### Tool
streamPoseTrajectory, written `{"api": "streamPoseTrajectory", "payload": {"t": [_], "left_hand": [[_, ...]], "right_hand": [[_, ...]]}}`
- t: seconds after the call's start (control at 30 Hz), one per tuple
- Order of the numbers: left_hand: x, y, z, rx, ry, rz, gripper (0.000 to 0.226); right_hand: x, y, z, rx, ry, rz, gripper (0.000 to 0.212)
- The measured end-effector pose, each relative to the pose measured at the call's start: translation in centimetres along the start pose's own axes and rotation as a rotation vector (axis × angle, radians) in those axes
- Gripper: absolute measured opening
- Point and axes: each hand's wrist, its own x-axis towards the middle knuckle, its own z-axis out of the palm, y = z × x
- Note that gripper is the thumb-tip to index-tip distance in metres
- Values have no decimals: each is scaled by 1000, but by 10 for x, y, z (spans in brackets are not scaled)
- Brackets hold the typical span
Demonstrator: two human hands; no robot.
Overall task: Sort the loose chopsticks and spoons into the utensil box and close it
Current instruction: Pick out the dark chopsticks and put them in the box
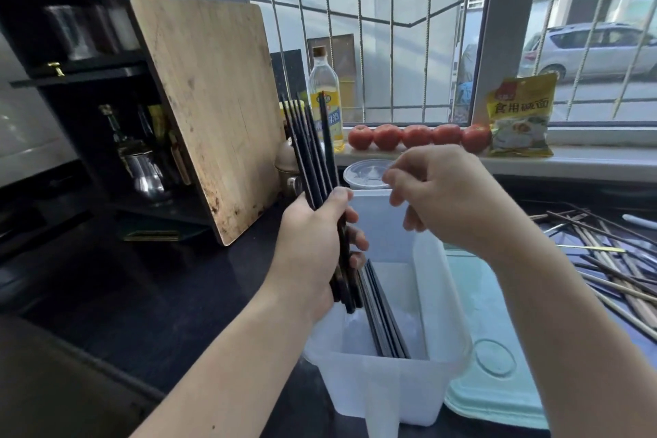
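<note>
Mid-sort: the left hand [313, 245] grips a bundle of dark chopsticks [313, 153] above the utensil box [387, 395] at lower centre, some already inside; the right hand [444, 199] hovers loosely curled, holding nothing; a loose pile [611, 260] waits at right, lid [497, 377] off.

We are reaching both bare forearms forward. Our left hand [313, 249] is curling its fingers and thumb around a bundle of dark chopsticks [313, 149], holding them nearly upright. Our right hand [444, 195] is hovering just beside it, fingers loosely curled, gripping nothing.

Head-worn view, downward, close over counter [149, 295]
</note>
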Motion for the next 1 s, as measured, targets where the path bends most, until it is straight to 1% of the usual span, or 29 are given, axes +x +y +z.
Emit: {"api": "streamPoseTrajectory", "payload": {"t": [0.03,0.1,0.17,0.2,0.27,0.33,0.37,0.43,0.5,0.57,0.6,0.63,0.73,0.8,0.87,1.0], "left_hand": [[-2,1,0,3,-37,-3,19],[-5,2,1,10,-119,-3,15],[-7,4,2,30,-192,6,13],[-8,4,2,44,-221,12,13],[-10,5,3,87,-247,26,16],[-11,6,5,120,-229,32,18],[-11,5,5,117,-203,30,18],[-8,4,4,70,-141,18,17],[-5,3,2,35,-84,29,16],[-3,1,0,42,-8,75,15],[-2,0,-1,51,29,98,15],[-2,-1,-1,53,56,112,15],[0,-2,2,-17,88,112,15],[1,-2,3,-66,98,98,13],[1,-1,2,-96,99,81,10],[2,-2,3,-90,89,80,10]], "right_hand": [[-1,-2,1,68,-3,-7,19],[-1,-6,6,160,-63,-4,18],[-1,-7,12,185,-114,-11,18],[-1,-7,14,179,-107,-15,18],[0,-4,15,183,-66,-4,21],[2,-2,15,254,-24,26,23],[3,-1,14,319,23,44,22],[4,-1,8,453,165,76,20],[5,-1,-2,499,261,88,17],[6,3,-7,404,248,97,16],[6,6,-6,279,205,96,17],[6,8,-3,104,133,90,19],[2,11,18,-454,-187,92,16],[-5,7,31,-715,-317,66,18],[-10,3,36,-790,-372,46,23],[-12,1,41,-838,-460,45,22]]}}
